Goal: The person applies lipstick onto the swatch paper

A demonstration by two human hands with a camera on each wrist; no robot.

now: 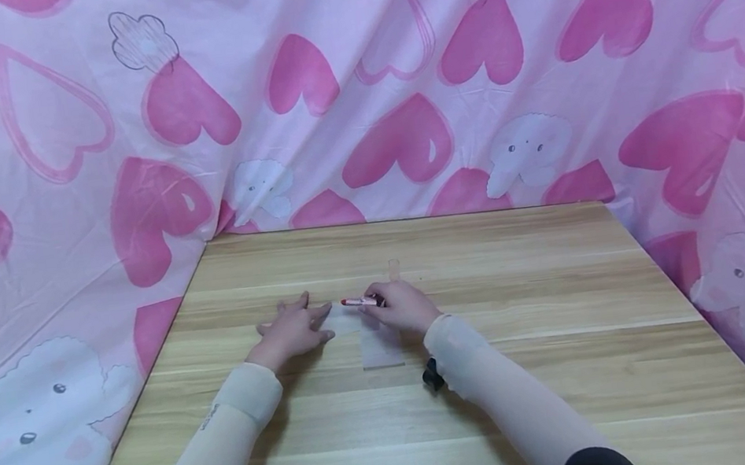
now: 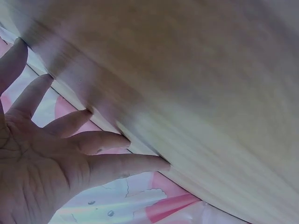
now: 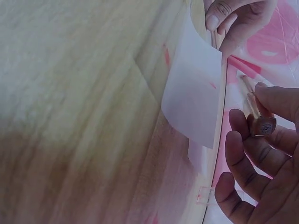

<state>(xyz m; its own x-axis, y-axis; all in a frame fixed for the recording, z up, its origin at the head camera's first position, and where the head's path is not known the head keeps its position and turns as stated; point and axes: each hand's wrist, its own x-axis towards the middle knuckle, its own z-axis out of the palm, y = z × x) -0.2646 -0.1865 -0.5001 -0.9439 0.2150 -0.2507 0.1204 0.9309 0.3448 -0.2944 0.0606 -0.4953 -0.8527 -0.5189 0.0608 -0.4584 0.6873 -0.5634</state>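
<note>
My right hand (image 1: 403, 307) pinches a lipstick (image 1: 358, 302) between thumb and fingers, its red tip turned left over a small white sheet of paper (image 1: 345, 318). In the right wrist view the lipstick (image 3: 254, 105) is seen from its base end, and the paper (image 3: 194, 88) is bent up with a faint red mark on it. My left hand (image 1: 293, 329) spreads its fingers on the table, with the thumb and index finger at the paper's left edge. In the left wrist view the fingertips of the left hand (image 2: 60, 149) rest on the wood.
A pale flat rectangle (image 1: 382, 350) lies just in front of the right hand. Beyond that hand is a small clear cap-like tube (image 1: 394, 267). The wooden table (image 1: 513, 419) meets a pink heart-patterned curtain (image 1: 395, 142) at the back and sides.
</note>
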